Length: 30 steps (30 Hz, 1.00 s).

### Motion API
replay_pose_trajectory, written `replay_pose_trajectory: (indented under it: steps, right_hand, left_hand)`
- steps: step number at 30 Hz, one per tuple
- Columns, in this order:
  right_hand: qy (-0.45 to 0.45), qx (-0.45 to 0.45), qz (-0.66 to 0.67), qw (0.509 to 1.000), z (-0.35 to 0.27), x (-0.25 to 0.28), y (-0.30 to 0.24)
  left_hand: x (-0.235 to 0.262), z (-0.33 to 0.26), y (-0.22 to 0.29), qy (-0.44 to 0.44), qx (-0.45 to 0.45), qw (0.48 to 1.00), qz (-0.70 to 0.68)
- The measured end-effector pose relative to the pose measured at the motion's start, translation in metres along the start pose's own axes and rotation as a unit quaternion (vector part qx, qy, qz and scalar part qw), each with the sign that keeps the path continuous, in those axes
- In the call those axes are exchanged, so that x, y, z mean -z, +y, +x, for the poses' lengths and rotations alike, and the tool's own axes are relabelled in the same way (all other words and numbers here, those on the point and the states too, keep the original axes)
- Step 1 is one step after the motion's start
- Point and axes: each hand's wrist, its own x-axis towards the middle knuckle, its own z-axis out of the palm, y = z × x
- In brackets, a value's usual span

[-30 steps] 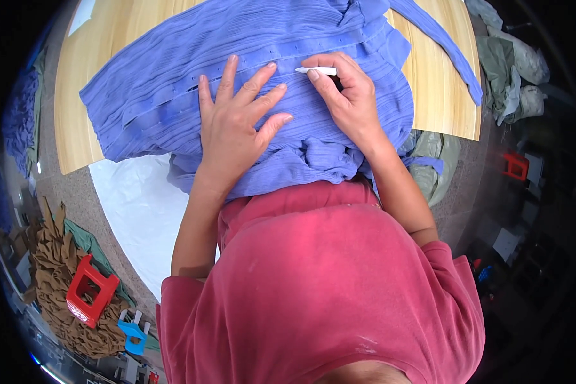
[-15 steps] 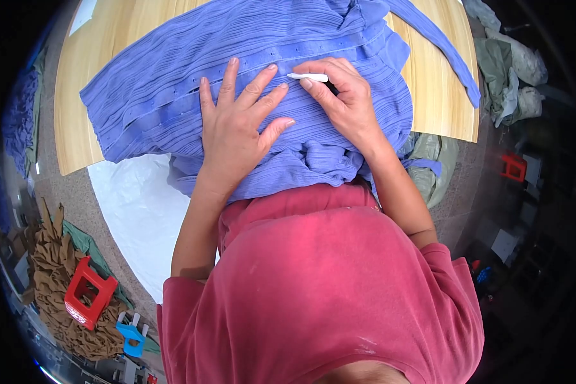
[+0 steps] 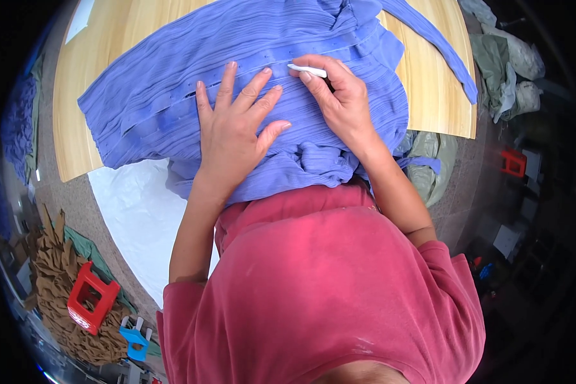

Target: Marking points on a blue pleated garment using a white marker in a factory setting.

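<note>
A blue-violet ribbed garment (image 3: 339,109) lies spread over the wooden tabletop, its flat placket strip (image 3: 173,105) running across the middle with small dark marks or holes along it. My left hand (image 3: 232,128) rests on the cloth, fingers spread and fingertips along the strip's lower edge. To its right, my right hand (image 3: 344,96) pinches a short white pen-shaped stick (image 3: 310,70) between thumb and forefinger. The stick's tapered tip points left over the strip; whether it touches the cloth I cannot tell.
The wooden table (image 3: 441,115) has a curved-looking near edge, with a white sheet (image 3: 141,217) hanging below it. On the floor at left, a red stool (image 3: 93,297) and a small blue stool (image 3: 134,339) stand by brown cloth (image 3: 57,275). Sacks (image 3: 505,70) lie at right.
The white stick's tip has swung upward a little and the stick now tilts down to the right. My left hand stays spread in nearly the same spot on the garment.
</note>
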Motion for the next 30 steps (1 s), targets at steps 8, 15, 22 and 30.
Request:
replay_pose_trajectory:
  steps: [8, 15, 22, 30]
  right_hand:
    - [0.001, -0.009, -0.024, 1.000, 0.000, -0.001, -0.009]
    - [0.014, 0.009, -0.013, 1.000, 0.000, -0.003, -0.006]
    - [-0.003, -0.026, 0.004, 1.000, -0.002, -0.003, -0.005]
    - [-0.020, 0.002, -0.002, 1.000, 0.001, 0.000, -0.004]
  left_hand:
    - [-0.019, 0.028, -0.009, 0.091, 0.000, 0.996, -0.026]
    - [-0.020, 0.032, -0.013, 0.064, 0.072, 0.994, -0.051]
    - [-0.017, 0.027, -0.015, 0.040, 0.077, 0.994, -0.061]
    - [-0.018, 0.026, -0.014, 0.043, 0.077, 0.994, -0.063]
